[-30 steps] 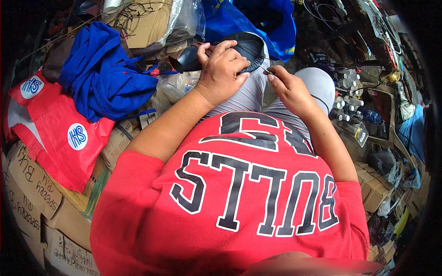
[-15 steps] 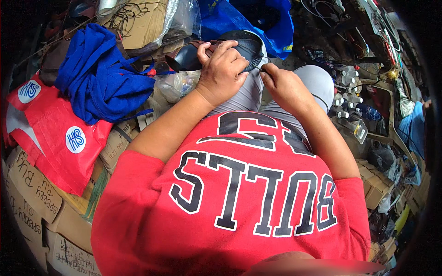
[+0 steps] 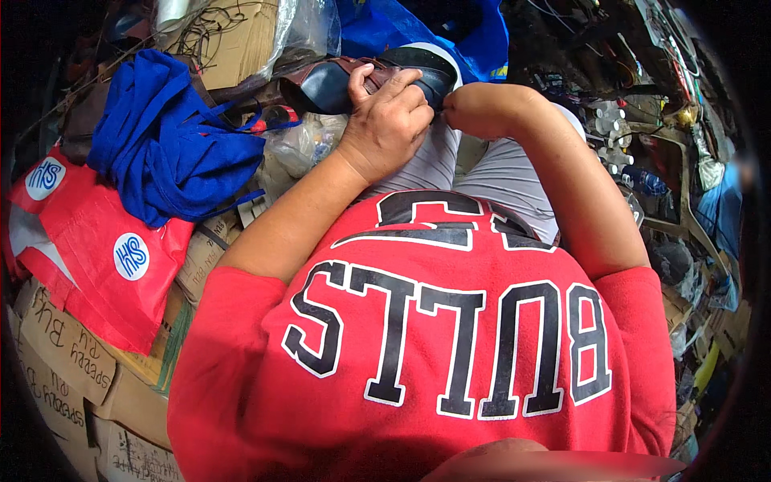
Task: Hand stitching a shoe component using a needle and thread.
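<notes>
A dark leather shoe [image 3: 320,87], black with brown parts, rests on my grey-trousered left knee. My left hand [image 3: 387,120] lies over its middle, with curled fingers gripping it from above. At the shoe's right edge is my right hand [image 3: 475,111], its wrist bent and fingertips pinched together close to the leather. Whatever the right fingers hold is hidden behind the hand.
To the left, a blue cloth bag [image 3: 165,153] lies on a red bag [image 3: 100,249] over cardboard boxes [image 3: 68,345]. A clear plastic bag [image 3: 309,145] sits beside my left forearm. Small bottles [image 3: 610,128] stand at right; a blue tarp-like bag [image 3: 490,40] is beyond the shoe.
My right hand has turned over at the wrist and come in against the shoe's edge; the thin dark item seen at its fingertips is now hidden. The left hand keeps its grip.
</notes>
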Tool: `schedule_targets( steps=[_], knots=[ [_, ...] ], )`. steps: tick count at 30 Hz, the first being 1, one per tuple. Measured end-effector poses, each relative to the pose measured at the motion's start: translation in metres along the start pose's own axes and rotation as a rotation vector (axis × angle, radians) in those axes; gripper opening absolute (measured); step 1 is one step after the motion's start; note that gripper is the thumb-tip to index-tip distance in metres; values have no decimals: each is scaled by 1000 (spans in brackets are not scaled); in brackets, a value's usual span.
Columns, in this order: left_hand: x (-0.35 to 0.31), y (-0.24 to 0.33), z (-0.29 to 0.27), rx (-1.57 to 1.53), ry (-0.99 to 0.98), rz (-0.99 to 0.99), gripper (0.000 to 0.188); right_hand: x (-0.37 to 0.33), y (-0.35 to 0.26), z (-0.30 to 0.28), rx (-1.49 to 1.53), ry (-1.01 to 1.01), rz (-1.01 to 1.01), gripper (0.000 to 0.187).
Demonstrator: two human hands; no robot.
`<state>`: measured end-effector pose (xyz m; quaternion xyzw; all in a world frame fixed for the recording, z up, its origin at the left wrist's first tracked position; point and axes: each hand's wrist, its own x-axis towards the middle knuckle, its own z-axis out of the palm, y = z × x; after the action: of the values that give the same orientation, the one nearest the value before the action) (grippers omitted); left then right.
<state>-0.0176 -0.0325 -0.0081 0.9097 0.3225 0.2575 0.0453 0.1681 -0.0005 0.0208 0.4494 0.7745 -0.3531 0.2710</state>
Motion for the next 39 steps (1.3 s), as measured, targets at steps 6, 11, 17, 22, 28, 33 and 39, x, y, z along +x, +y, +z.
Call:
schedule_targets(
  steps=[6,11,17,22,28,33,39],
  knots=[
    [-2,-8,6,-90,32,-60,17,-22,-11,51,817,384,76,31],
    [-3,-5,7,-44,61,-91,17,-72,-4,56,1226,164,5,33],
    [1,14,-2,41,20,-57,22,-63,6,54,1230,895,40,42],
    [1,24,-2,75,11,67,30,-21,19,30,1219,906,71,35],
    [21,0,-26,-422,141,-147,21,-10,32,50,1536,729,-188,20],
    [64,-45,-12,-475,-96,-230,20,-4,24,61,1723,677,-219,18],
    [69,-46,2,-479,-338,-221,13,4,35,66,1732,634,-186,17]
  ],
)
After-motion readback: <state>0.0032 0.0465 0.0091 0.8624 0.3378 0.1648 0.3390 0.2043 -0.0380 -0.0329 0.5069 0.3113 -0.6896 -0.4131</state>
